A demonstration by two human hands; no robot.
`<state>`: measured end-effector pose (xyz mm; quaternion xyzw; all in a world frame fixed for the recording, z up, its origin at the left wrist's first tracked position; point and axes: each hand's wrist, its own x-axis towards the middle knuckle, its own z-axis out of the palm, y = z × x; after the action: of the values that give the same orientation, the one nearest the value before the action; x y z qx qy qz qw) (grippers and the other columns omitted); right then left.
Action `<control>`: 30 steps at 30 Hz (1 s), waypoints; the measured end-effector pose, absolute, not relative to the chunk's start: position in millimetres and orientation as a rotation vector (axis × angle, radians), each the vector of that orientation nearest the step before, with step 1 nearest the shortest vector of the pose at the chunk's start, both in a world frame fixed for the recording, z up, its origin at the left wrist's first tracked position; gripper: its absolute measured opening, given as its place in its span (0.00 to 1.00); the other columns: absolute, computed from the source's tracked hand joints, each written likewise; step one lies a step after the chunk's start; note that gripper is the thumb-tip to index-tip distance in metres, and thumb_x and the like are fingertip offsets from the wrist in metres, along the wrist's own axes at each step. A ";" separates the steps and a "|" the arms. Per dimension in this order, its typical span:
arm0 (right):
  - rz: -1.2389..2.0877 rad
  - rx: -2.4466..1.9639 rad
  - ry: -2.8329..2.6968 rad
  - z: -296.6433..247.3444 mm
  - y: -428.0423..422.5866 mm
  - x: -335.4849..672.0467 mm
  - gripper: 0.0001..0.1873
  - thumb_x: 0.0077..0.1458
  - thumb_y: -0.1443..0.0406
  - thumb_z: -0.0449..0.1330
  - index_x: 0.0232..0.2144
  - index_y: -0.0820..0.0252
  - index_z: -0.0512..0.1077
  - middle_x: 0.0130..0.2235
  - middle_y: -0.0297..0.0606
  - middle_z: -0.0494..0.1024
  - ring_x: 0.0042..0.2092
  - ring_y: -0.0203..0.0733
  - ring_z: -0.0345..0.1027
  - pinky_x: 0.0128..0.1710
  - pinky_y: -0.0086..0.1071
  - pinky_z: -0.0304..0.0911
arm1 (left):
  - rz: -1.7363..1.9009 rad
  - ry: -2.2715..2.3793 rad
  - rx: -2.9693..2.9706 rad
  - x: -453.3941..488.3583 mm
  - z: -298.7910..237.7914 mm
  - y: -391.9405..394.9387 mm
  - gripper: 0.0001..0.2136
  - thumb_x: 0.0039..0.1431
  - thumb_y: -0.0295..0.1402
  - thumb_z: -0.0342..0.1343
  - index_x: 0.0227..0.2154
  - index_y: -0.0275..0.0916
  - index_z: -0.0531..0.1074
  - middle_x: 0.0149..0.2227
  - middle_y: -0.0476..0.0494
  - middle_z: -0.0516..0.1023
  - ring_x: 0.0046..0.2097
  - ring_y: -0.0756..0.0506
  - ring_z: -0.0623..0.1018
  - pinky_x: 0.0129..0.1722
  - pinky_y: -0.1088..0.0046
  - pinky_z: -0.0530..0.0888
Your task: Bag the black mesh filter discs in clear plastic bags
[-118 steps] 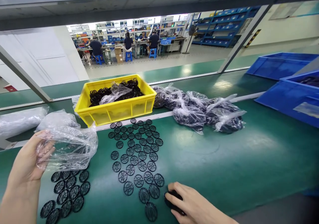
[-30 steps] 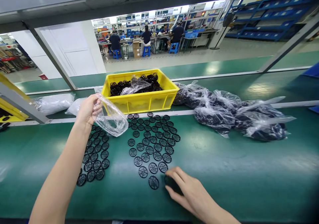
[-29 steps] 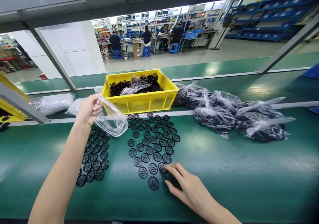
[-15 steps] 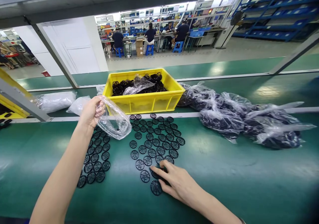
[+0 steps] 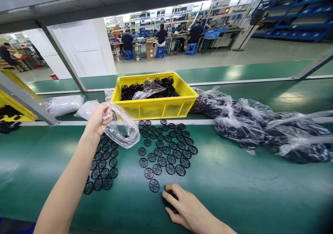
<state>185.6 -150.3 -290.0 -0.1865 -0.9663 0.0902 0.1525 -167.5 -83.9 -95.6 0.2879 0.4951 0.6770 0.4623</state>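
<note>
Black plastic mesh discs (image 5: 163,150) lie flat on the green tabletop (image 5: 247,189) in two separate groups: a main cluster and, at its 9 o'clock, a smaller block of discs (image 5: 102,168). Discs in both groups lie close together, many edge to edge. A single disc (image 5: 154,185) sits at the 6 o'clock edge of the main cluster.

The right hand (image 5: 186,206) lies at 5 o'clock from the main cluster, just beside the single disc. It is curled and cupped downward over a dark object (image 5: 169,201), apparently another disc. The fingers cover most of the object; whether it is gripped or only touched cannot be determined.

The left hand (image 5: 99,119) is raised above the smaller block and closed around the gathered end of a clear polythene bag (image 5: 122,131). The bag bulges toward 3 o'clock from that hand. Its contents, if any, cannot be made out.

At 12 o'clock from the main cluster stands a yellow plastic crate (image 5: 156,111), holding more black discs (image 5: 130,92) beneath a loose clear bag (image 5: 148,90). At 2 o'clock, filled clear bags (image 5: 239,128) are heaped on the tabletop. At 10 o'clock lies a white bagged bundle (image 5: 63,105). Further off, seated workers (image 5: 161,36) are at benches, with blue shelving (image 5: 291,29) to their right.
</note>
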 end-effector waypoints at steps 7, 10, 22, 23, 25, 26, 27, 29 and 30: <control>0.283 -0.578 -2.701 -284.0 -143.0 162.6 0.20 0.55 0.71 0.57 0.51 0.57 0.66 0.42 0.40 0.72 0.27 0.36 0.70 0.24 0.28 0.65 | 1.721 1.225 0.744 -169.4 -95.4 -88.5 0.07 0.54 0.26 0.59 0.27 0.37 0.65 0.17 0.58 0.61 0.13 0.60 0.52 0.10 0.85 0.46; 0.143 -0.568 -2.738 -292.4 -142.9 150.4 0.22 0.54 0.71 0.58 0.51 0.56 0.66 0.41 0.41 0.72 0.28 0.38 0.70 0.21 0.27 0.62 | 1.718 1.234 0.759 -167.1 -94.5 -89.9 0.06 0.54 0.26 0.58 0.27 0.36 0.66 0.17 0.58 0.60 0.14 0.60 0.52 0.10 0.85 0.46; 0.465 -0.451 -2.453 -153.8 -90.8 96.0 0.15 0.60 0.67 0.55 0.50 0.55 0.64 0.46 0.42 0.72 0.43 0.43 0.74 0.43 0.37 0.74 | 1.606 1.563 1.199 -121.4 -83.1 -103.6 0.05 0.59 0.31 0.58 0.35 0.40 0.67 0.21 0.56 0.63 0.18 0.56 0.60 0.16 0.82 0.54; 0.376 -0.475 -2.477 -139.8 -83.3 73.7 0.13 0.61 0.65 0.56 0.49 0.58 0.65 0.46 0.43 0.72 0.41 0.44 0.74 0.41 0.38 0.75 | 1.585 1.591 1.277 -116.8 -82.7 -104.5 0.06 0.59 0.32 0.59 0.36 0.40 0.68 0.22 0.56 0.64 0.19 0.56 0.61 0.17 0.81 0.56; 0.173 -0.522 -2.566 -122.7 -69.8 29.0 0.12 0.61 0.65 0.57 0.47 0.65 0.67 0.43 0.48 0.72 0.41 0.49 0.73 0.38 0.43 0.76 | 1.548 1.630 1.408 -110.8 -81.9 -105.2 0.06 0.59 0.32 0.59 0.37 0.39 0.69 0.24 0.54 0.68 0.21 0.55 0.65 0.21 0.80 0.62; 0.105 -0.517 -2.611 -118.2 -64.0 11.4 0.13 0.61 0.66 0.59 0.46 0.68 0.68 0.43 0.51 0.72 0.43 0.53 0.73 0.40 0.46 0.75 | 1.531 1.631 1.443 -109.9 -81.4 -105.0 0.06 0.58 0.31 0.59 0.37 0.39 0.70 0.25 0.53 0.69 0.22 0.55 0.66 0.22 0.80 0.64; 0.076 -0.512 -2.631 -115.3 -59.1 -0.2 0.13 0.60 0.66 0.60 0.45 0.69 0.69 0.42 0.51 0.73 0.44 0.55 0.72 0.42 0.49 0.75 | 1.519 1.622 1.451 -110.6 -80.6 -104.4 0.06 0.58 0.31 0.60 0.37 0.39 0.70 0.25 0.53 0.69 0.22 0.54 0.67 0.23 0.80 0.64; 0.039 -0.421 -2.632 -112.5 -52.2 0.7 0.11 0.63 0.66 0.57 0.46 0.69 0.70 0.42 0.50 0.73 0.48 0.55 0.71 0.48 0.51 0.73 | 1.518 1.590 1.403 -116.4 -79.2 -102.3 0.06 0.57 0.31 0.60 0.36 0.39 0.70 0.23 0.54 0.67 0.21 0.54 0.65 0.20 0.80 0.62; 0.023 -0.356 -2.596 -112.7 -50.5 13.7 0.11 0.65 0.66 0.54 0.47 0.67 0.70 0.43 0.48 0.74 0.49 0.53 0.70 0.49 0.49 0.72 | 1.526 1.574 1.356 -120.9 -78.6 -101.0 0.06 0.57 0.31 0.60 0.36 0.39 0.70 0.22 0.55 0.66 0.19 0.55 0.63 0.19 0.81 0.59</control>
<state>13.7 -50.5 -112.7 -0.1312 -0.9572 0.0085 0.2577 -120.9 -101.0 -78.6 0.5053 0.5865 0.5685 0.2783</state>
